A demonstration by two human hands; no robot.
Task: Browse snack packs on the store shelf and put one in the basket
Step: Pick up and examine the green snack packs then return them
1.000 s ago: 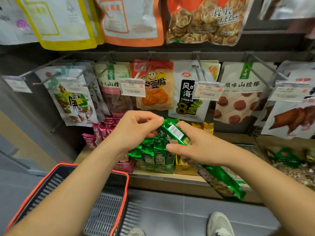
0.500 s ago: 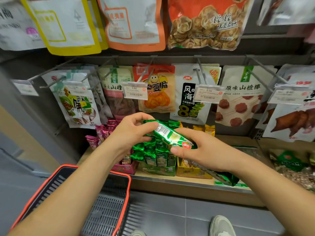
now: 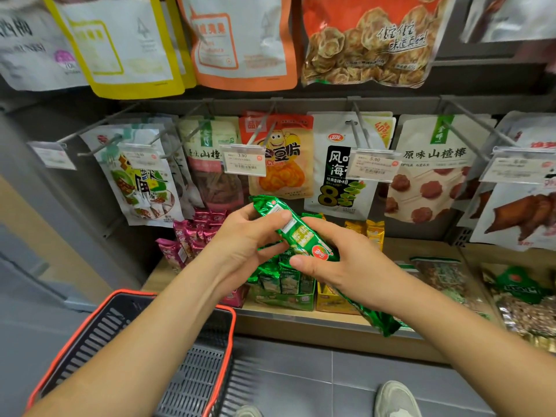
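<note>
Both hands hold one green snack pack [image 3: 296, 231] above the shelf. My left hand [image 3: 243, 236] pinches its upper left end with thumb and fingers. My right hand [image 3: 340, 263] grips its lower right end, thumb under the red round logo. A longer green wrapper [image 3: 379, 320] trails from under my right hand toward the shelf's front edge. Below them stands a green display box [image 3: 285, 291] with several similar packs. The dark basket with a red rim [image 3: 224, 311] sits low at the left, partly hidden by my left forearm.
Snack bags hang on pegs above, with price tags [image 3: 242, 159] sticking out. Pink packs [image 3: 192, 236] and yellow packs [image 3: 368, 231] flank the green box on the wooden shelf [image 3: 421, 248]. Bagged nuts [image 3: 517, 296] lie at the right. My shoes [image 3: 394, 398] are on grey floor tiles.
The green pack has been lifted and turned between both hands, so its printed front with the red logo now faces me. The view has tilted down slightly.
</note>
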